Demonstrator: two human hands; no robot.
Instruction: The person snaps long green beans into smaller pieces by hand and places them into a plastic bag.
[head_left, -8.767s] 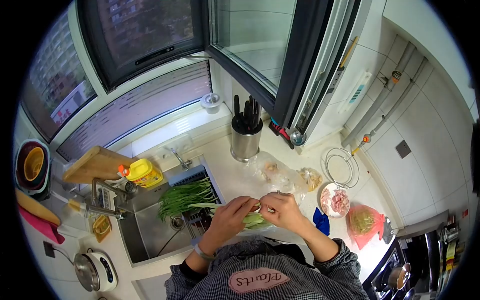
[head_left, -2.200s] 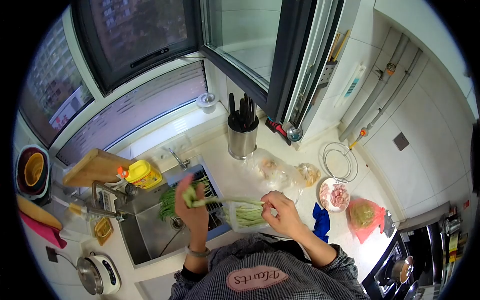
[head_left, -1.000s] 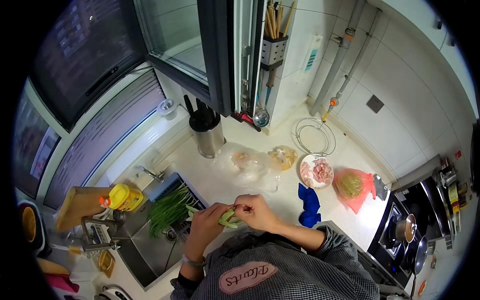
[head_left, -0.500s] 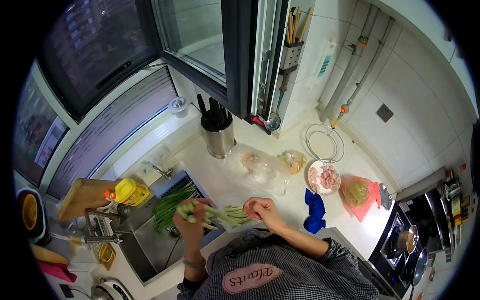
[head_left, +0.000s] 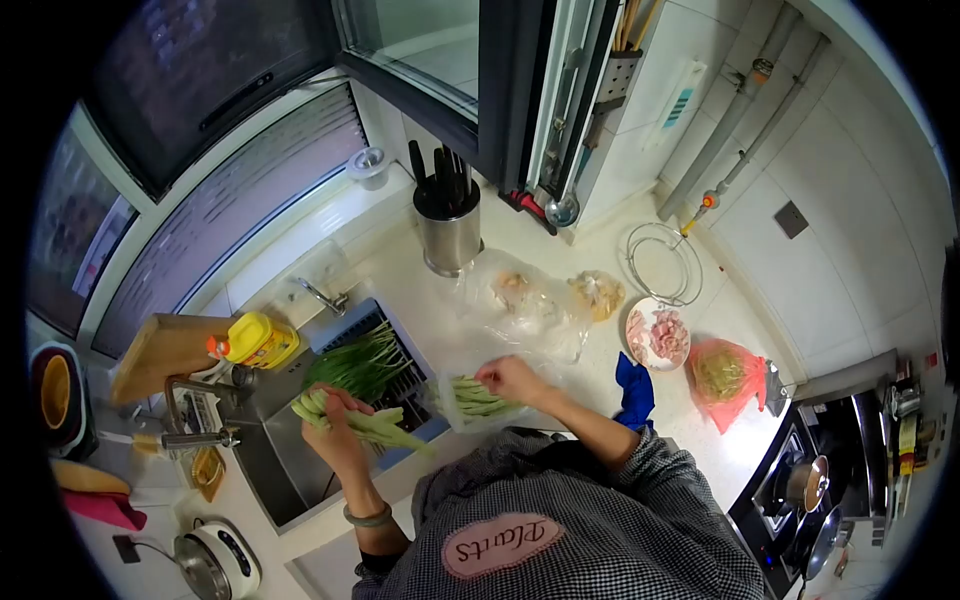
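Note:
My left hand point(head_left: 338, 432) is closed around a bunch of green beans point(head_left: 385, 432), held over the front right part of the sink. Their ends stick out on both sides of the fist. My right hand point(head_left: 515, 381) has its fingers pinched at the right edge of a clear plastic bag point(head_left: 450, 412) on the counter; the fingertips are partly hidden. More green beans point(head_left: 480, 398) lie inside that bag, right beside my right fingers. Long leafy greens point(head_left: 355, 365) rest in the blue drain basket point(head_left: 408, 368) set over the sink, just beyond my left hand.
A yellow detergent bottle point(head_left: 262, 340) stands behind the sink point(head_left: 270, 455). At the back are a knife block point(head_left: 449, 235) and a plastic bag of food point(head_left: 520, 300). To the right are a plate of cut meat point(head_left: 658, 335), a blue cloth point(head_left: 634, 390), a red bag point(head_left: 722, 380) and the stove point(head_left: 775, 510).
My left hand has moved left and turned, carrying the green beans away from the bag toward the sink. My right hand stays at the bag's edge. The camera view has shifted somewhat.

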